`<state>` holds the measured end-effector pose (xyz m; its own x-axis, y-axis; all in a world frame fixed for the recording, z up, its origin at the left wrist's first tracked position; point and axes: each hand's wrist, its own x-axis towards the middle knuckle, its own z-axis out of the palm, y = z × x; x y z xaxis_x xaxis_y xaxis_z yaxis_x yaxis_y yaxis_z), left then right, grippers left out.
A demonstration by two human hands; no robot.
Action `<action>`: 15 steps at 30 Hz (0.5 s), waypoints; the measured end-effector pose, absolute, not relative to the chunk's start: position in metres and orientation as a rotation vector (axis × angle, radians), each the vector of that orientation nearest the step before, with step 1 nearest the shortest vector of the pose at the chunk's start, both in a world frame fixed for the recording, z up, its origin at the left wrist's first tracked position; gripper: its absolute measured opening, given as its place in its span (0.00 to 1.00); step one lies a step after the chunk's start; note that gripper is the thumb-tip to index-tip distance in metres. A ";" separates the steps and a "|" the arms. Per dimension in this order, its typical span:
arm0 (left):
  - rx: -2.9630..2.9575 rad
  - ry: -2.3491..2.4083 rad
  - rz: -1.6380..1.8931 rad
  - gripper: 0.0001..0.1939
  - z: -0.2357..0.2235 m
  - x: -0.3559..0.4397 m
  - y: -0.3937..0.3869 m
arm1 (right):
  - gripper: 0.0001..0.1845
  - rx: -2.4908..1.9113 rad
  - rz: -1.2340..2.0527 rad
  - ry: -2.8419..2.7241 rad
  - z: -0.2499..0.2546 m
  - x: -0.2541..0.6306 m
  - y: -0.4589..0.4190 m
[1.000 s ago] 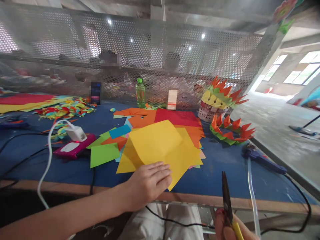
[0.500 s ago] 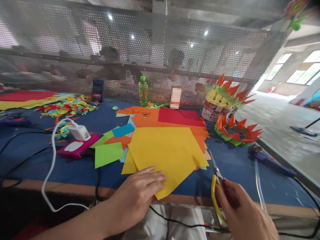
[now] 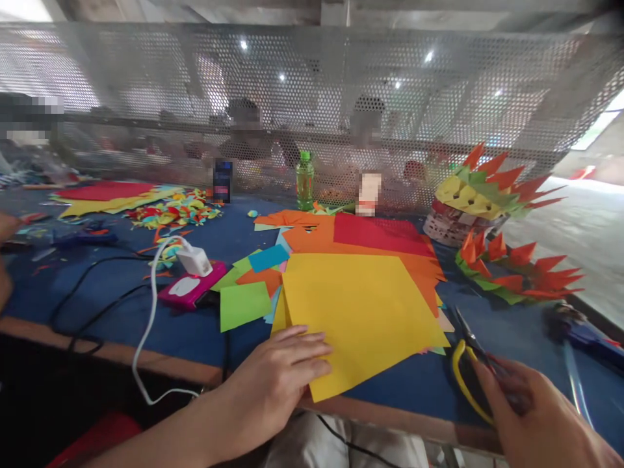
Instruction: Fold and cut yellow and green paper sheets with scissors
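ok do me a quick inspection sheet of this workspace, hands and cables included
surface: blue tabletop with a brown front edge
job's things: yellow sheet lying over other papers; scissors at its right
clutter: pile of cut paper scraps, green card, green-capped bottle, spiky paper ring
left hand: laid on the yellow sheet's near left part
right hand: holding the scissors
cables: white cable from a plug on a magenta power strip; black cables at left
surroundings: perforated screen behind, blurred people beyond
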<state>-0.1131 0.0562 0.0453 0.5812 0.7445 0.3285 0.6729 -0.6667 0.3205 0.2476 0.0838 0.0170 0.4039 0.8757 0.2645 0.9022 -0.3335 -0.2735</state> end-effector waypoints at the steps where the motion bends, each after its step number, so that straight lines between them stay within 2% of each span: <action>1: 2.651 1.212 0.661 0.26 0.044 -0.114 0.055 | 0.29 -2.264 -0.152 -1.552 0.017 0.248 0.084; 7: 2.739 1.211 0.574 0.29 0.039 -0.121 0.051 | 0.28 -2.013 -0.395 -1.768 0.021 0.239 0.080; 15: 2.741 1.155 0.666 0.27 0.040 -0.124 0.052 | 0.17 -1.474 -0.302 -2.039 0.014 0.200 0.086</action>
<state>-0.1237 0.0520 0.0398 0.6182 0.7006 0.3564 0.6596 -0.7090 0.2495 0.2002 0.0859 0.0139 -0.2053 0.7843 0.5854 0.9203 0.3583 -0.1573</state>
